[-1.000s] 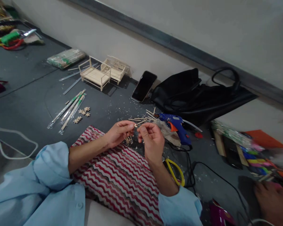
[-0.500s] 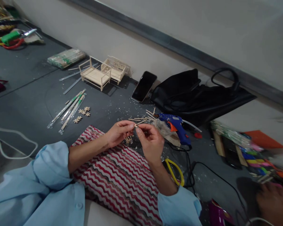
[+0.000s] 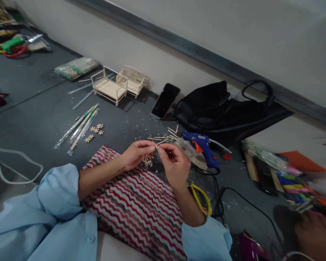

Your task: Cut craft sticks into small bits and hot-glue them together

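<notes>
Over the near edge of a striped cloth (image 3: 136,210), my left hand (image 3: 134,156) and my right hand (image 3: 176,165) meet fingertip to fingertip. Both are closed in a pinch on one tiny pale wooden piece (image 3: 157,146), mostly covered by the fingers. Under them lies a little heap of small wooden bits (image 3: 147,162). Thin cut sticks (image 3: 174,134) are scattered just beyond. A blue glue gun (image 3: 199,141) rests on its side to the right of my right hand. Several small wooden flower shapes (image 3: 97,128) lie to the left.
Two miniature wooden benches (image 3: 110,88) stand near the wall, beside a leaning phone (image 3: 165,100) and a black bag (image 3: 217,108). Wrapped sticks (image 3: 81,127) lie left. Yellow-handled scissors (image 3: 201,197) and a black cord (image 3: 250,195) are by my right forearm. Another person's foot (image 3: 315,232) shows lower right.
Almost nothing differs. My fingers shift very slightly around the tiny wooden piece, and the view moves a little.
</notes>
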A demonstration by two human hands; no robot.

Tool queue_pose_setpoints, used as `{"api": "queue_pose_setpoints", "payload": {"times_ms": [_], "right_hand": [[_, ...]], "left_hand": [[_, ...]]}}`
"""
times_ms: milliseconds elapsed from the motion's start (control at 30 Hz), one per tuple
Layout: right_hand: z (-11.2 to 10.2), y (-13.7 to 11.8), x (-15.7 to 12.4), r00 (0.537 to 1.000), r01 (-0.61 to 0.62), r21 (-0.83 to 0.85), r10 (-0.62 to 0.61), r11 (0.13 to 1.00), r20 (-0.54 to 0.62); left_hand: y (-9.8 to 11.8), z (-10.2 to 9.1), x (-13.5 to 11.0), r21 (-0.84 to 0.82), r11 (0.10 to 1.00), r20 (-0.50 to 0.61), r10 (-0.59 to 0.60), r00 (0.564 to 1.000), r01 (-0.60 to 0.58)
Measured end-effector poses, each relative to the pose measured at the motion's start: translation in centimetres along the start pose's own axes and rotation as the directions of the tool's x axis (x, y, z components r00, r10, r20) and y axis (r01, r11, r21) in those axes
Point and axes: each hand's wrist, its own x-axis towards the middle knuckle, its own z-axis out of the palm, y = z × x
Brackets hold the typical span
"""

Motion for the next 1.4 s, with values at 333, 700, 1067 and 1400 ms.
{"api": "queue_pose_setpoints", "payload": {"times_ms": [333,700,1067,1400], "right_hand": [[0.0,-0.2,0.0,1.000,0.017,-0.023,-0.017,1.000,0.016],[0.1,0.0,0.1,1.000,-0.017,0.009,0.017,1.000,0.003],[-1.2,-0.6,0.4,0.995,0.069,-0.097,-0.076,0.993,-0.070],[-7.7,0.5,3.3,0.952,-0.025,-0.778,-0.222,0.628,-0.211]], "left_hand": [[-0.1,-0.3,0.0,0.009,1.000,0.029,0.002,1.000,-0.002],[-0.1,-0.4,0.1,-0.020,1.000,0.038,-0.004,0.999,0.004],[0.3,-0.3,0.2,-0.095,0.995,0.033,-0.041,0.999,0.044],[0.5,-0.7,0.4,-0.168,0.985,0.075,-0.021,0.997,0.033]]}}
